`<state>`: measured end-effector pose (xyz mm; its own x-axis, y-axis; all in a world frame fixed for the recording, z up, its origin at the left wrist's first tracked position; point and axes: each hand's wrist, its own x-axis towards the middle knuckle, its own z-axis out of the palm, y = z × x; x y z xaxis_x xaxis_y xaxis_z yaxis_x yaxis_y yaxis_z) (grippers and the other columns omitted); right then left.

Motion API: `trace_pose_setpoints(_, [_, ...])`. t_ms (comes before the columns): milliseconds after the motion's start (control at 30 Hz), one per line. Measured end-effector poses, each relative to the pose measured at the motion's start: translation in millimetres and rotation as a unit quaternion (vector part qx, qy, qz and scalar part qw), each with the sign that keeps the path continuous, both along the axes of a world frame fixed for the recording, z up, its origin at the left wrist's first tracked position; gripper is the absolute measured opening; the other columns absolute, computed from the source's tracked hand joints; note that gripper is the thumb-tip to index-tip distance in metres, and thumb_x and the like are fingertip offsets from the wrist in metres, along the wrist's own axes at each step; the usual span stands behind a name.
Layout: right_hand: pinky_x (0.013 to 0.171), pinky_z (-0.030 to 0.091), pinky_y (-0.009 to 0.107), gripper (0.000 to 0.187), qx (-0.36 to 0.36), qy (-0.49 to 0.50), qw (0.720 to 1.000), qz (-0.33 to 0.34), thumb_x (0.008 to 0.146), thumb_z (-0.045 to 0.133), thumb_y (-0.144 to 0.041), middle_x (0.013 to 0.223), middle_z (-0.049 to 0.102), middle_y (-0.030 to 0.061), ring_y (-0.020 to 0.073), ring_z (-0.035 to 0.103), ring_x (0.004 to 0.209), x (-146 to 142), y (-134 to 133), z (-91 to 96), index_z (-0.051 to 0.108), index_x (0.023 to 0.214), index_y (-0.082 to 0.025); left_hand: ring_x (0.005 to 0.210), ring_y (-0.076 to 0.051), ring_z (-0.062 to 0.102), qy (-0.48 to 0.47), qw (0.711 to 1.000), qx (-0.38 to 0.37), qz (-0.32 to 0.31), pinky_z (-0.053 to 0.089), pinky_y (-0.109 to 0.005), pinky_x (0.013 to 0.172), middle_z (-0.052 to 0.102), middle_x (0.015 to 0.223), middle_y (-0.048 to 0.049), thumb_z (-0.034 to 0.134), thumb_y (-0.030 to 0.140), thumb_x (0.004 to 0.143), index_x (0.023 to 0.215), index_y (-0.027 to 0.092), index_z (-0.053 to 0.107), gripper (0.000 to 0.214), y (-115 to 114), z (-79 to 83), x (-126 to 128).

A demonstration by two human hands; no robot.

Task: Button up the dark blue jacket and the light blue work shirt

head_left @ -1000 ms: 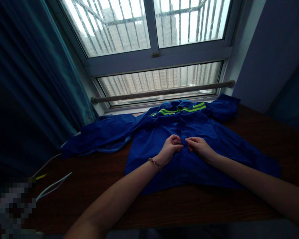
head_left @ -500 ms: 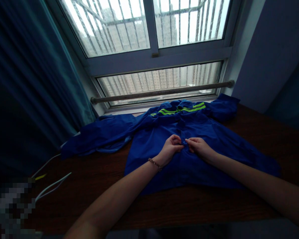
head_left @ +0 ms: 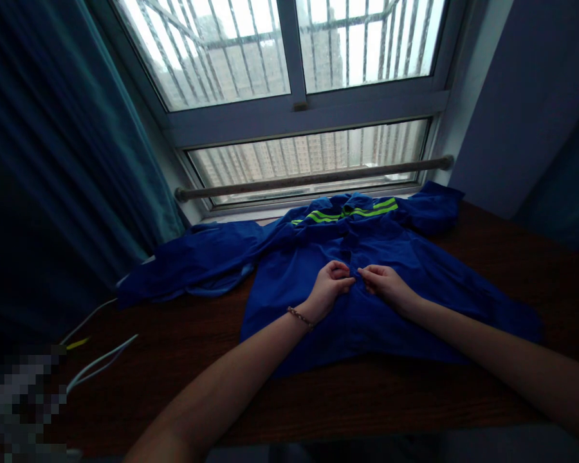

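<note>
Jacket: blue jacket (head_left: 367, 308) lies spread flat, front up, at the middle of the table, collar toward the window.
Front edges: they meet on the centre line, right where my two hands work; lying flat keeps both edges in reach.
Left hand: my left hand (head_left: 330, 283) rests on the cloth, fingers curled tight and pinching the left front edge.
Right hand: my right hand (head_left: 383, 283) is just beside it, fingertips nearly touching, pinched on the right front edge; the grip looks set to hold the two edges together.
Bracelet: beaded bracelet (head_left: 300, 316) on my left wrist.
Stripes: yellow-green stripes (head_left: 352, 211) at the collar end.
Sleeve: one sleeve (head_left: 197, 263) is flung out left, clear of the front.
Table: dark wooden table (head_left: 357, 405) bears the whole garment.
Cables: white cables (head_left: 101, 360) at the left edge, well apart.
Curtain: dark curtain (head_left: 67, 161) hangs at left.
</note>
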<state>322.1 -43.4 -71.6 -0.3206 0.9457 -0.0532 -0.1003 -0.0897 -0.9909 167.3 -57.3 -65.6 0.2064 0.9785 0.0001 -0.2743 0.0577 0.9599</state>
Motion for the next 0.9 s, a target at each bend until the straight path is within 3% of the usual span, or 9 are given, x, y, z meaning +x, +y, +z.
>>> trace_pose_setpoints(200, [0.043,0.026,0.021,0.034,0.008,-0.021,1.0,-0.006,0.065,0.062,-0.047,0.049,0.047,-0.0046,0.0061,0.039,0.041,0.2,-2.2,5.2,0.049,0.061,-0.016,0.048,-0.003,0.047,-0.001,1.0,-0.01,0.013,0.036,-0.014,0.045,0.051,0.063,0.0052,0.074,0.025,0.054,0.078,0.015,0.049,0.036,-0.8,4.2,0.9])
trace_pose_setpoints(333, [0.046,0.028,0.022,0.032,0.153,-0.117,0.981,-0.021,0.074,0.053,-0.047,0.052,0.045,-0.0036,0.008,0.039,0.046,2.2,-14.2,23.6,0.05,0.064,-0.017,0.049,-0.003,0.048,-0.003,0.999,-0.021,0.03,0.037,-0.014,0.045,0.053,0.063,0.0039,0.073,0.023,0.056,0.079,0.015,0.049,0.034,-0.8,4.6,0.3])
trace_pose_setpoints(400, [0.05,0.031,0.023,0.03,0.273,-0.19,0.943,0.001,0.077,0.05,-0.044,0.058,0.048,-0.0019,0.0093,0.042,0.052,2.5,-23.8,32.9,0.052,0.067,-0.017,0.05,-0.004,0.05,-0.005,0.999,-0.027,0.044,0.039,-0.014,0.046,0.055,0.065,0.0021,0.072,0.021,0.058,0.079,0.014,0.049,0.032,1.3,4.8,-1.4])
trace_pose_setpoints(500, [0.058,0.035,0.024,0.026,0.421,-0.307,0.849,0.091,0.076,0.053,-0.043,0.068,0.053,0.0012,0.0123,0.047,0.064,0.6,-37.7,39.6,0.055,0.071,-0.018,0.051,-0.006,0.053,0.001,0.997,-0.039,0.065,0.042,-0.016,0.048,0.057,0.067,-0.0006,0.069,0.014,0.059,0.081,0.014,0.049,0.029,5.9,9.1,-6.7])
trace_pose_setpoints(567, [0.064,0.037,0.026,0.029,0.464,-0.377,0.789,0.137,0.071,0.058,-0.047,0.078,0.055,0.0032,0.0157,0.05,0.073,-1.5,-43.2,38.3,0.056,0.079,-0.019,0.053,-0.006,0.054,0.019,0.995,-0.058,0.074,0.044,-0.018,0.05,0.059,0.073,-0.0027,0.064,0.007,0.06,0.084,0.013,0.049,0.029,8.2,16.0,-11.7])
trace_pose_setpoints(633, [0.066,0.038,0.028,0.039,0.47,-0.429,0.756,0.153,0.064,0.062,-0.051,0.086,0.056,0.005,0.0188,0.05,0.079,-2.9,-44.2,34.2,0.055,0.087,-0.02,0.055,-0.007,0.055,0.048,0.993,-0.08,0.065,0.047,-0.02,0.052,0.059,0.085,-0.0059,0.059,0.0,0.059,0.088,0.014,0.049,0.034,8.6,25.5,-16.9])
trace_pose_setpoints(700, [0.067,0.039,0.028,0.044,0.455,-0.449,0.754,0.155,0.061,0.065,-0.051,0.09,0.055,0.0052,0.0196,0.05,0.081,-2.8,-41.4,29.8,0.054,0.091,-0.02,0.056,-0.007,0.056,0.087,0.991,-0.092,0.031,0.049,-0.023,0.053,0.056,0.101,-0.0095,0.057,-0.004,0.056,0.093,0.015,0.048,0.042,6.8,35.7,-21.2])
trace_pose_setpoints(767, [0.068,0.039,0.027,0.041,0.433,-0.442,0.77,0.158,0.061,0.066,-0.046,0.09,0.055,0.0039,0.0182,0.05,0.08,-1.3,-37.1,27.1,0.054,0.091,-0.021,0.055,-0.007,0.056,0.129,0.988,-0.086,-0.014,0.049,-0.024,0.051,0.05,0.116,-0.0122,0.058,-0.004,0.054,0.101,0.018,0.047,0.053,3.5,44.0,-24.2])
trace_pose_setpoints(900, [0.066,0.038,0.025,0.035,0.411,-0.412,0.792,0.184,0.061,0.068,-0.038,0.087,0.055,0.0018,0.0158,0.05,0.078,1.6,-32.2,27.3,0.055,0.088,-0.021,0.054,-0.008,0.055,0.24,0.969,-0.004,-0.059,0.044,-0.019,0.043,0.041,0.127,-0.0146,0.063,-0.005,0.045,0.119,0.025,0.041,0.083,-3.5,49.2,-26.6])
